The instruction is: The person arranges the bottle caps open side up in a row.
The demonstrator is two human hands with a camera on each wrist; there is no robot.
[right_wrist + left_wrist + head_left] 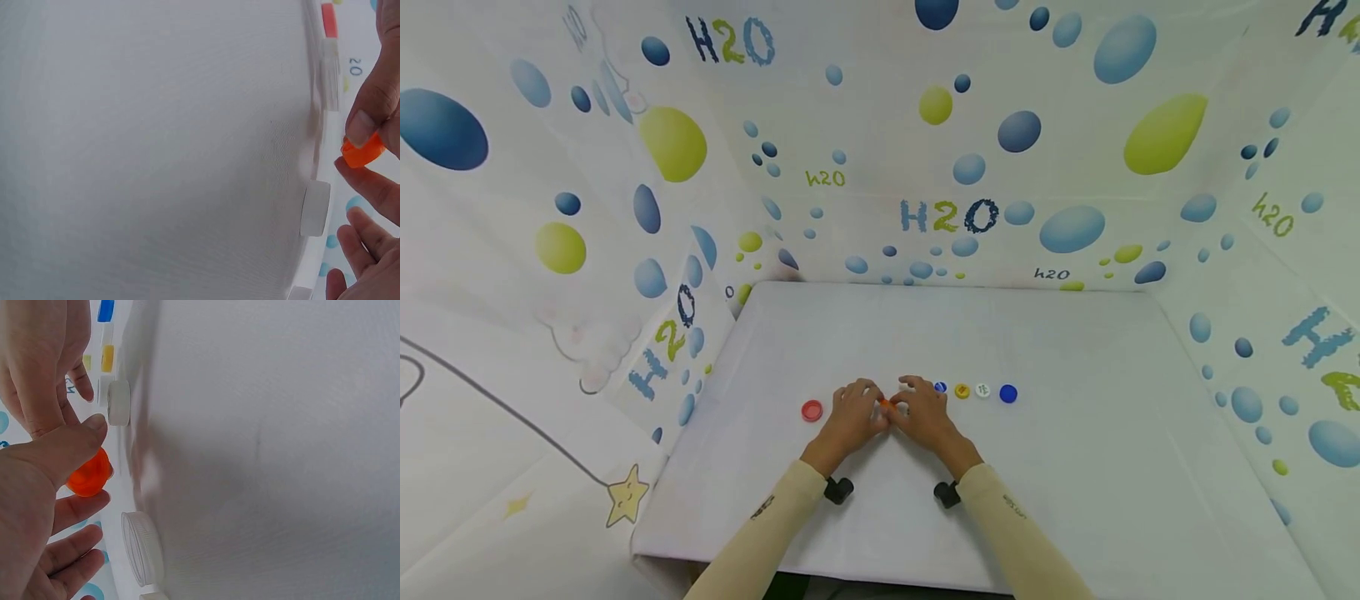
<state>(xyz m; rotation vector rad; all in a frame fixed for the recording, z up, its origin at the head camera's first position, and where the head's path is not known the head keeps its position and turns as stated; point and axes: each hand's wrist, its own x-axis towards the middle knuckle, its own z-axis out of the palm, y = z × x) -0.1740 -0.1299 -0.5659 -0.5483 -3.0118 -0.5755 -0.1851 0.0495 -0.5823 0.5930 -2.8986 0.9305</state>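
Both hands meet over the white table around a small orange cap (886, 403). My left hand (853, 417) pinches the orange cap (89, 475), its thumb pressed on it and the other fingers spread below. From the opposite side my right hand (925, 417) has curled fingers at the same orange cap (364, 152); part of that grip is hidden. The cap is held above the tabletop. Beneath the hands lie a clear ribbed lid (142, 549) and a white cap (315, 208).
A red cap (812, 410) lies left of my left hand. Right of my right hand run a blue-and-white cap (940, 387), a yellow cap (962, 391), a white cap (982, 390) and a blue cap (1008, 393). Patterned sheets surround the table (1075, 483).
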